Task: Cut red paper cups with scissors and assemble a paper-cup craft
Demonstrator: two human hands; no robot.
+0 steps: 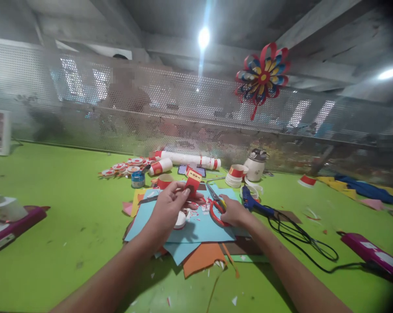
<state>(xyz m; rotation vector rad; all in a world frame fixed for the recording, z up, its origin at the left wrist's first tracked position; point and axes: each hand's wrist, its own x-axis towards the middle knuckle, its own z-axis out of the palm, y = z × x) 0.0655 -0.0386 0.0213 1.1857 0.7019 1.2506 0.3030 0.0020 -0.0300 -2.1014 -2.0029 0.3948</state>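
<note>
My left hand (173, 202) is closed on a red piece of patterned paper cup (193, 179), pinched between thumb and fingers and raised above the sheets. To its right, my right hand (234, 210) grips a pair of scissors (218, 213) with red and yellow handles. The blades point away and to the left, apart from the red piece. Beneath both hands lies a light blue sheet of paper (196, 234), strewn with small red and white scraps. A white round piece (180, 220) rests on it under my left wrist.
A blue glue gun (257, 204) with a black cable lies right of the sheets. Behind are cut cups (236, 174), a white kettle-like container (255, 166), a blue jar (138, 179) and a long white tube (190, 159). Purple power strips (372, 252) flank the green table; a perforated screen stands behind.
</note>
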